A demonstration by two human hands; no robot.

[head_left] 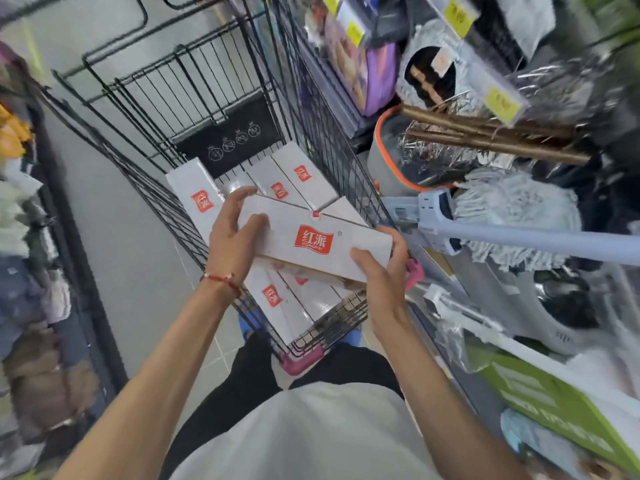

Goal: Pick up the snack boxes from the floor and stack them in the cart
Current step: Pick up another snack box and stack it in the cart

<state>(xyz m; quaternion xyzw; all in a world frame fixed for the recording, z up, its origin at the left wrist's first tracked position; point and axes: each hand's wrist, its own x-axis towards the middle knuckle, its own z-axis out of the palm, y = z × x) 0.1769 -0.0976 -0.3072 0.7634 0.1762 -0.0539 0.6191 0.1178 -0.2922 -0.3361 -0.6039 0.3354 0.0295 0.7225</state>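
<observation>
While a box (301, 220) is held over the cart (228, 140), the left grip (235, 237) is curled round its far end and the right grip (377, 271) round its near corner, so the stacking step is judged to be in hand. Other boxes (298, 178) already lie in the cart; the held one should be lowered level onto them, squared with the row beneath, then released.

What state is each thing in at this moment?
held snack box, closed, gripped at both ends above the cart.
left hand, curled round the box's left end.
right hand, curled round its right end.
cart, partly filled.
boxes in cart, closed, lying flat.
</observation>
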